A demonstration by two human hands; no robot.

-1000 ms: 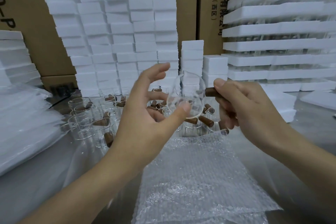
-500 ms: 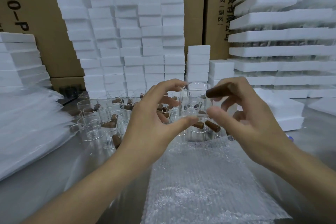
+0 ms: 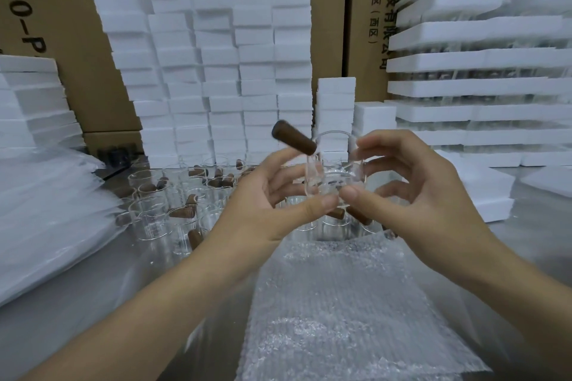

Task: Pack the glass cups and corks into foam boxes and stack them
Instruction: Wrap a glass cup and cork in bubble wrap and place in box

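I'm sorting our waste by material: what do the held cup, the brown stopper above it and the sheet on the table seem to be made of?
The cup looks like clear glass: smooth, glossy, see-through, with bright edge highlights. The stopper is probably cork or wood: matte brown, tapered, no shine. The sheet looks like clear plastic bubble wrap, judging by its rows of small shiny bubbles.
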